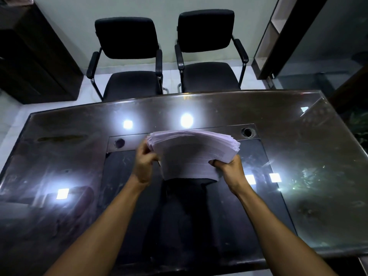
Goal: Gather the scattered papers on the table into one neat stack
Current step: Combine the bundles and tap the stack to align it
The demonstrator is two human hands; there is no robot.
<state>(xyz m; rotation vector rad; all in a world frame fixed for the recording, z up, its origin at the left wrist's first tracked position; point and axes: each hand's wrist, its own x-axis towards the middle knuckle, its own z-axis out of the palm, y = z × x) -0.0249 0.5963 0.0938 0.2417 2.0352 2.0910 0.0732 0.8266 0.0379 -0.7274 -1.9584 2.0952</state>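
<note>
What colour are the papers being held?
White, faintly lilac in this light: the papers, head view.

Two black padded office chairs with armrests, one on the left [127, 62] and one on the right [209, 54], are set side by side beyond the dark glossy glass-covered tabletop [298, 148]. A dark wooden cabinet [33, 56] is seen at far left.

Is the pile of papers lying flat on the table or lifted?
Lifted: both hands, left hand and right hand, hold the papers above the table, far edges fanned unevenly.
</note>
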